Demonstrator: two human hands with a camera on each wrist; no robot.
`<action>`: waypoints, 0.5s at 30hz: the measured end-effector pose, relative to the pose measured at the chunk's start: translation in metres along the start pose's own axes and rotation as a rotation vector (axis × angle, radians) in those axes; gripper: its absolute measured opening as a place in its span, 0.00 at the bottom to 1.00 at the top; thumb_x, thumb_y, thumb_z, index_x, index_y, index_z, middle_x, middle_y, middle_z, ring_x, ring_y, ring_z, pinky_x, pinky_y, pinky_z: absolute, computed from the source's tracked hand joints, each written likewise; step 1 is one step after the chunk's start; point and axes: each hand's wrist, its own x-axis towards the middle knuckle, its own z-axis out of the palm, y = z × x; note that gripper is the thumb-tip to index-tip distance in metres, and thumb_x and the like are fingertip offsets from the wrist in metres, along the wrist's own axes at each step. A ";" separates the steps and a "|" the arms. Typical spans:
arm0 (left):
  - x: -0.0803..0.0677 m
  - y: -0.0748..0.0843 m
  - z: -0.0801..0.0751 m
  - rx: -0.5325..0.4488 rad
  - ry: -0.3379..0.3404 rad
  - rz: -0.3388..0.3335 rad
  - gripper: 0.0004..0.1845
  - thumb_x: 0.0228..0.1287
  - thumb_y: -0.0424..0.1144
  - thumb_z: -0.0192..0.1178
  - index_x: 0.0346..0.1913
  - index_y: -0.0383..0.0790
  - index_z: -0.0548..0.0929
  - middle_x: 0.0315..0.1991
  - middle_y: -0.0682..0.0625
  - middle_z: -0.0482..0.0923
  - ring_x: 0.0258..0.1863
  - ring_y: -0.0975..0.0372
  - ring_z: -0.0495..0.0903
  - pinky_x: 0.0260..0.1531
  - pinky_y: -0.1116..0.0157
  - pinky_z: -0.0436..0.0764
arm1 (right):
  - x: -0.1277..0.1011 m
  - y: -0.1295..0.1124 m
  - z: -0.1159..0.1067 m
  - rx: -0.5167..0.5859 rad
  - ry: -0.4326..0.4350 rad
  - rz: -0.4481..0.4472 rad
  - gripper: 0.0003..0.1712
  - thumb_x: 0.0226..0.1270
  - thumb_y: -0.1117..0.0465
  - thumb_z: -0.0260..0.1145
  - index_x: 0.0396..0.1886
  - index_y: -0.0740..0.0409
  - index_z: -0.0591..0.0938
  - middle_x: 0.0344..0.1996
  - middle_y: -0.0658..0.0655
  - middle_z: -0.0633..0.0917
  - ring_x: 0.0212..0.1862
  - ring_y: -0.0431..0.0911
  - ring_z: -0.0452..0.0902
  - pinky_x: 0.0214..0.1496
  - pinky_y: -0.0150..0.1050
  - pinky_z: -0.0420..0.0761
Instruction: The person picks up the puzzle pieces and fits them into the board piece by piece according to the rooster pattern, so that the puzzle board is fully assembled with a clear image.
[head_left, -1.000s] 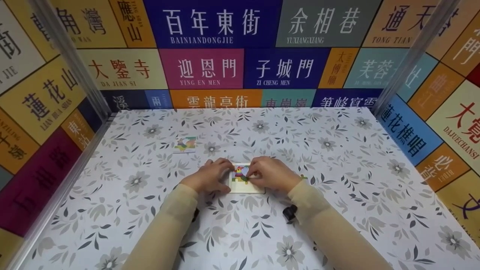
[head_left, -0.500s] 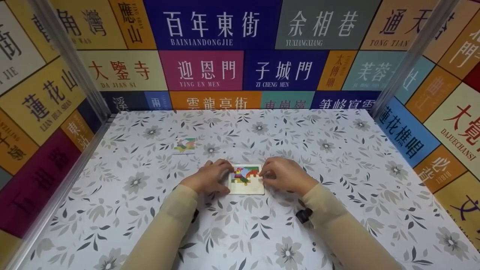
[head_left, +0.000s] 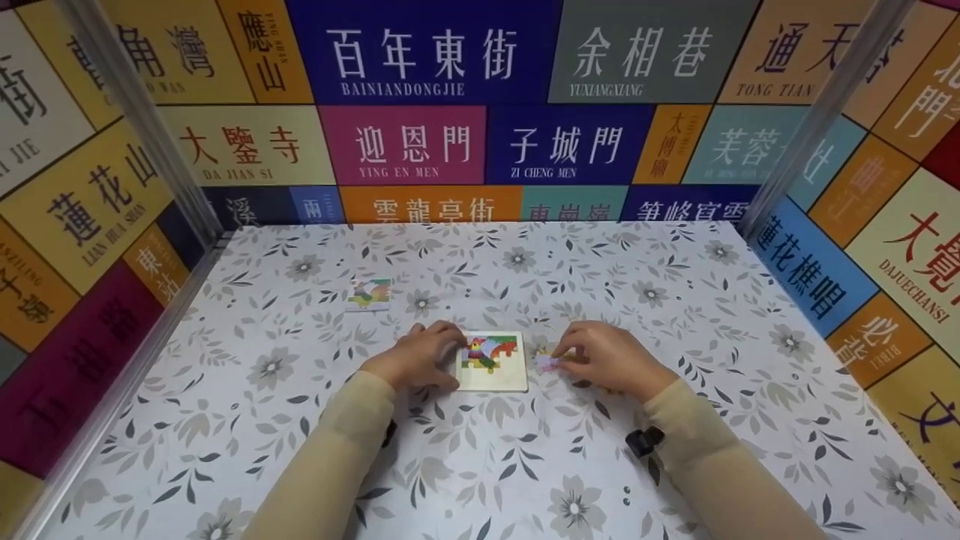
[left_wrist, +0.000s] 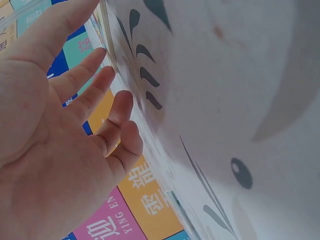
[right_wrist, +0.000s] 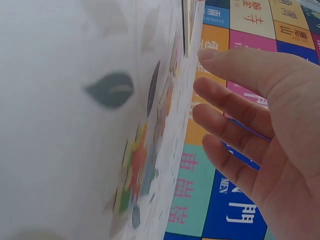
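In the head view a small cream puzzle tray [head_left: 508,378] lies on the patterned tabletop. Joined jigsaw pieces [head_left: 480,350] fill its upper part with a colourful bird picture. My left hand [head_left: 417,360] holds the tray's left side, thumb near the front corner and fingers near the far one. To the right of the tray, my right hand [head_left: 611,358] reaches down over a loose pinkish jigsaw piece [head_left: 548,363], fingertips right at it. The right wrist view has more loose pieces [right_wrist: 134,167] on the tabletop, below the bent, spread fingers of my right hand [right_wrist: 260,120].
A small picture card [head_left: 367,295] with a similar bird lies beyond my left hand. Walls of coloured sign panels [head_left: 420,139] close off the back and both sides of the tabletop [head_left: 480,457].
My right hand has left the tray and moved right to the loose pieces. A red section now shows at the upper right of the bird picture. My left hand has stayed put.
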 end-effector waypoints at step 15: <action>0.001 -0.001 0.000 0.019 0.002 0.026 0.33 0.59 0.42 0.76 0.67 0.45 0.77 0.74 0.49 0.66 0.68 0.44 0.65 0.71 0.45 0.66 | -0.026 0.027 -0.019 -0.002 -0.014 0.079 0.07 0.66 0.58 0.74 0.42 0.47 0.93 0.41 0.47 0.88 0.37 0.43 0.82 0.41 0.41 0.80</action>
